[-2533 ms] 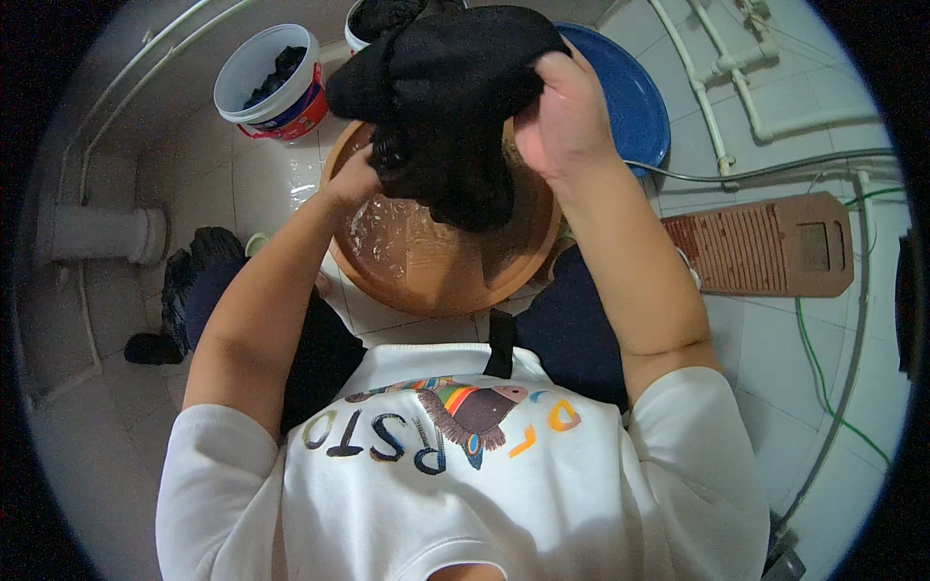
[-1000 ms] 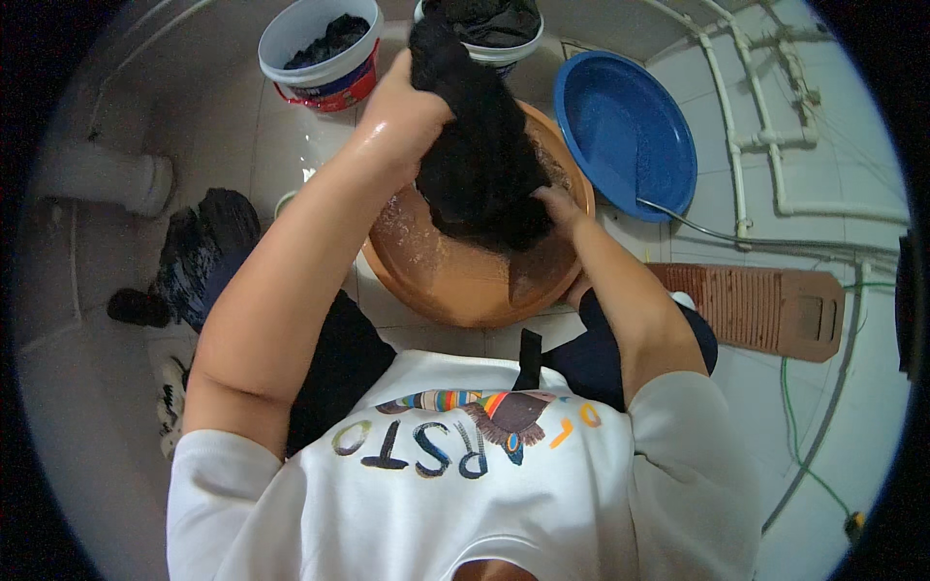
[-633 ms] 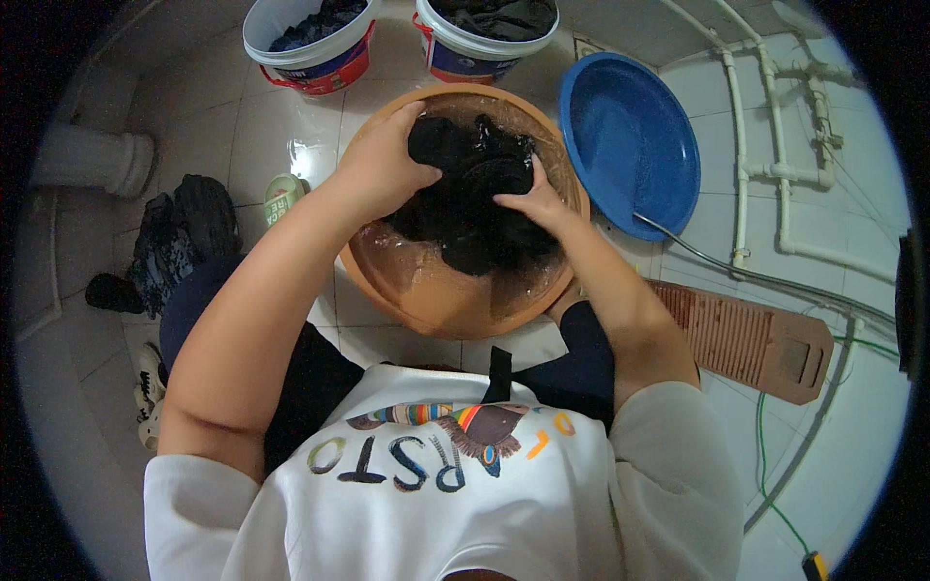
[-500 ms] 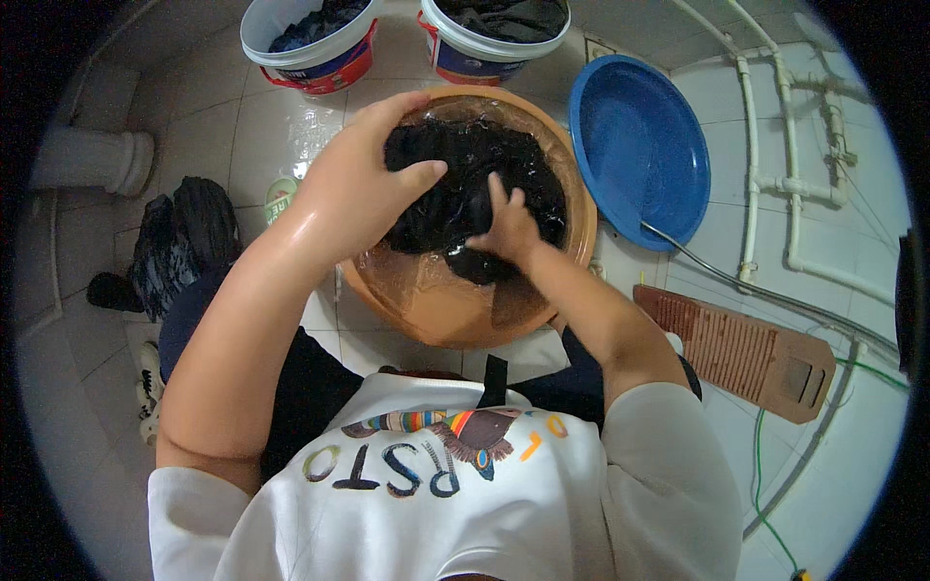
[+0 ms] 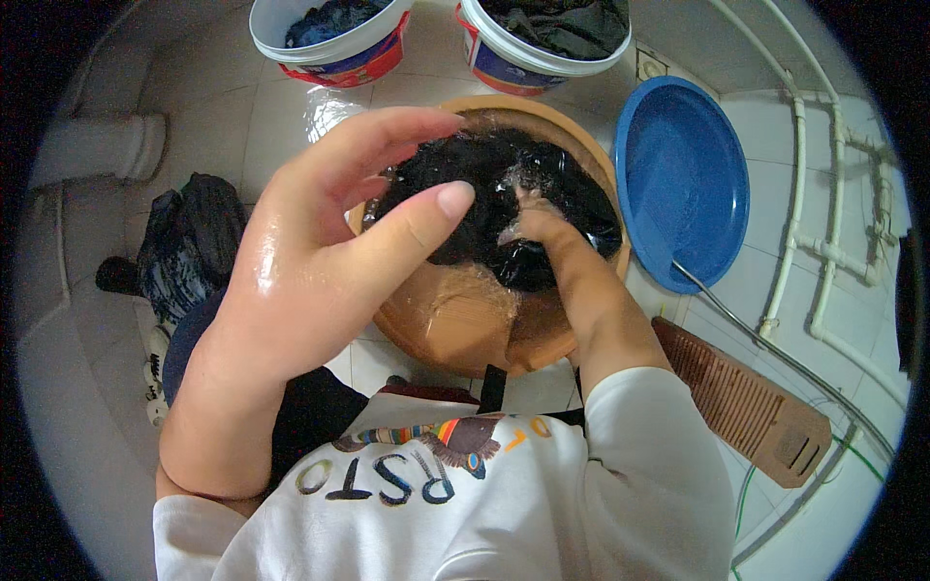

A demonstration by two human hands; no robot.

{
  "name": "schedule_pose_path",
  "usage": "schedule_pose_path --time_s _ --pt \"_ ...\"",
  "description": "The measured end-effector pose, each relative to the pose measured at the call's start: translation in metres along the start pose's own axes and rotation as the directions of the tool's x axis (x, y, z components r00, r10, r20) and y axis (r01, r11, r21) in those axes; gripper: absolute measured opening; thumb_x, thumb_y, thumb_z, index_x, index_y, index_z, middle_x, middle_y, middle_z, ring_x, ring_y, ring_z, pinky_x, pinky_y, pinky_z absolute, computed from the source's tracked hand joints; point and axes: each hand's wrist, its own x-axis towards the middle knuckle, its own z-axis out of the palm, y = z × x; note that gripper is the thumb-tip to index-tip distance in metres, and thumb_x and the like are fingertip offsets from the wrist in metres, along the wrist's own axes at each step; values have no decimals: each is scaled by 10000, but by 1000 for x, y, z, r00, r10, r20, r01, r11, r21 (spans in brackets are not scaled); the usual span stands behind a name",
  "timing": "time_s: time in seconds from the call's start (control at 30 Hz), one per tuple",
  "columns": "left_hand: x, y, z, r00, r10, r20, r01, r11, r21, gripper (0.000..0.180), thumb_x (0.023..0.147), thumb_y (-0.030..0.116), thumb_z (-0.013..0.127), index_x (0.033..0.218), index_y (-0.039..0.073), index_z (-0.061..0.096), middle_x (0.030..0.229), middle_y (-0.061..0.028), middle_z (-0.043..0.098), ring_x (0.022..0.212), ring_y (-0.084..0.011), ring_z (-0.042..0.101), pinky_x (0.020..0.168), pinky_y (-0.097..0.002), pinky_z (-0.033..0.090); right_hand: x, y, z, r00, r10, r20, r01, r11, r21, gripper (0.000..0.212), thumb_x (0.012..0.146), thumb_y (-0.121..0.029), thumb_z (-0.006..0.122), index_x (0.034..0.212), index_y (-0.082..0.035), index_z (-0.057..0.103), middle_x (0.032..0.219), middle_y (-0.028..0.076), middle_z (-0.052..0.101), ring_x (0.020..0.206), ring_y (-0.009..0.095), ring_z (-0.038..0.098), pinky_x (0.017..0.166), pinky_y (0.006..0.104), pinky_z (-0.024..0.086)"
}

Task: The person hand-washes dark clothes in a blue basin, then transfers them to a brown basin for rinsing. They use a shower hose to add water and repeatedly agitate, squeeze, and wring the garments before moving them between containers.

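Two buckets [image 5: 360,56], one blue basin [image 5: 683,174] and one washboard [image 5: 741,399] around one orange tub [image 5: 450,334], partly screened by the left hand [image 5: 310,242], thumb and fingers apart; black cloth [image 5: 573,189], piece count unclear, lies in the tub's water, touched by the right hand [image 5: 535,223], grip not discernible.

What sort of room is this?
Probably a bathroom or laundry area: white pipes at the right, a ridged brown washboard, and black cloth in an orange-brown basin of water.
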Motion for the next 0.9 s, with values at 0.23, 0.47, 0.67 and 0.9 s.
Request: schedule_pose_path --time_s 0.23,0.47,0.67,0.9 --pt "-4 2 2 1000 27 -16 -29 989 -143 335 824 124 578 1121 -13 507 1106 -97 561 1031 -154 515 902 -285 384 0 16 6 963 0 -269 46 985 164 1101 534 -373 799 1383 -161 132 1216 202 438 1119 347 444 936 404 373" --pt "-16 -3 -12 992 123 -29 -127 973 -191 328 819 158 597 1093 -9 530 1050 -86 582 978 -147 539 871 -286 412 -56 25 44 960 266 -92 -237 941 243 1136 530 -288 813 1377 -60 92 1242 226 426 1089 335 476 913 386 391" --pt "-17 -6 -31 965 245 -92 -255 960 -114 318 825 200 592 1052 -19 554 989 -92 604 937 -143 556 851 -273 425 -105 17 -8 938 169 -302 -123 979 164 773 587 -195 741 1233 33 382 1076 210 555 977 289 553 862 322 415" --pt "-27 -6 -49 922 329 -203 -361 922 -142 307 824 212 592 1024 -20 572 919 -73 615 832 -133 575 759 -257 456 -232 -95 -153 933 -4 -360 7 1000 7 556 575 -114 621 1113 -20 519 964 121 597 912 200 563 825 286 423"
